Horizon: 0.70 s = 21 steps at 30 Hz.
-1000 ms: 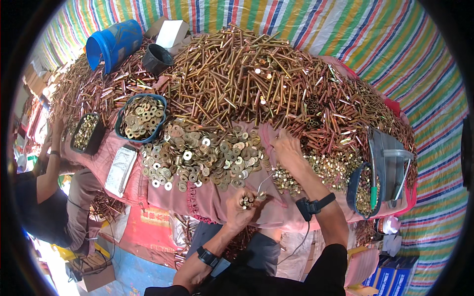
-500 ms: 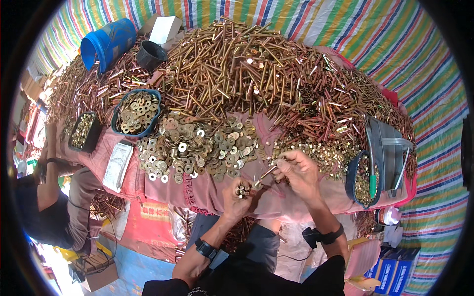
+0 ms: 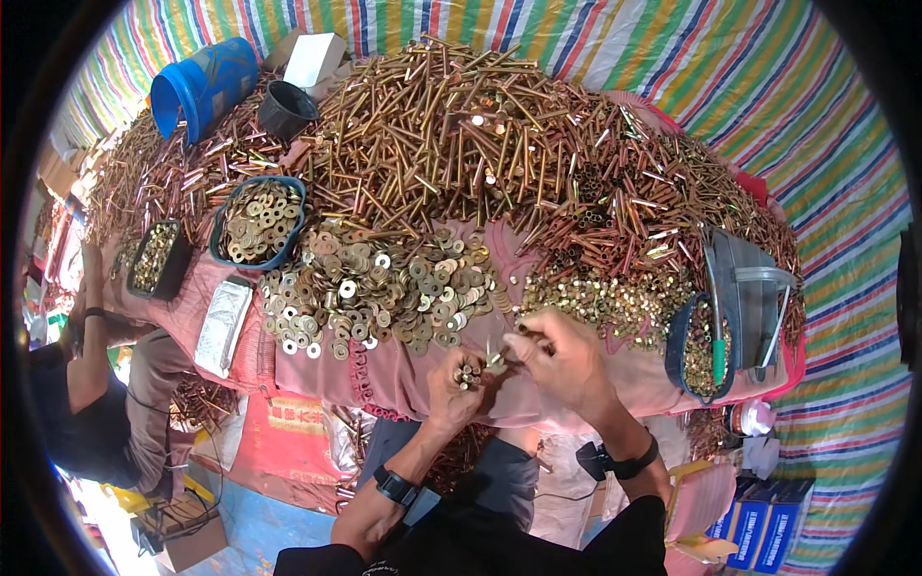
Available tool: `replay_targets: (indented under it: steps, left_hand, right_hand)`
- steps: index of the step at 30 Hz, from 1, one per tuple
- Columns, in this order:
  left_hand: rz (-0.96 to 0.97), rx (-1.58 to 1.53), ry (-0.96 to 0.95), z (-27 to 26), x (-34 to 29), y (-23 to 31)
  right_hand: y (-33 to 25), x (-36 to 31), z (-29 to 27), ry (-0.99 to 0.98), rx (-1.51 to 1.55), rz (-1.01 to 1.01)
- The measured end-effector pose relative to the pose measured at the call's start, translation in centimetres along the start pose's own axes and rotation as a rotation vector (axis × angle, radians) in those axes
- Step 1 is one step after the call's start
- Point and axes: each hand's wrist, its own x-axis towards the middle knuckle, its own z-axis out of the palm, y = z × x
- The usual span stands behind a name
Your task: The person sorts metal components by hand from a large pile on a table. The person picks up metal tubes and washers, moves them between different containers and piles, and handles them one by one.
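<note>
So we've got a rod bundle (image 3: pixel 468 373) just below the middle of the frame, gripped tight in the left hand (image 3: pixel 449 394). The right hand (image 3: pixel 562 360) is curled up just beside it, but we can't tell if anything's pinched in there. Above them we see loose washers (image 3: pixel 389 288) left of center and nuts (image 3: pixel 615 300) to the right. A huge rod pile (image 3: pixel 451 134) fills the upper middle, with a tipped blue bucket (image 3: pixel 206 88) upper left.

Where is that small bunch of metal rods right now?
In the head view, the bunch of metal rods is in the person's left hand, below the picture's centre and left of the right hand.
</note>
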Motion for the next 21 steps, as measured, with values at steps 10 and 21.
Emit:
replay_targets:
  steps: [10,21]
  left_hand:
    - [0.184,-0.029,0.016,-0.5,0.0,0.0]
    - [0.129,0.053,0.020,-0.1,-0.4,-0.2]
  right_hand:
    - [3.7,-0.8,3.8,-0.234,0.018,-0.113]
    - [10.8,6.5,4.1,-0.077,-0.617,0.135]
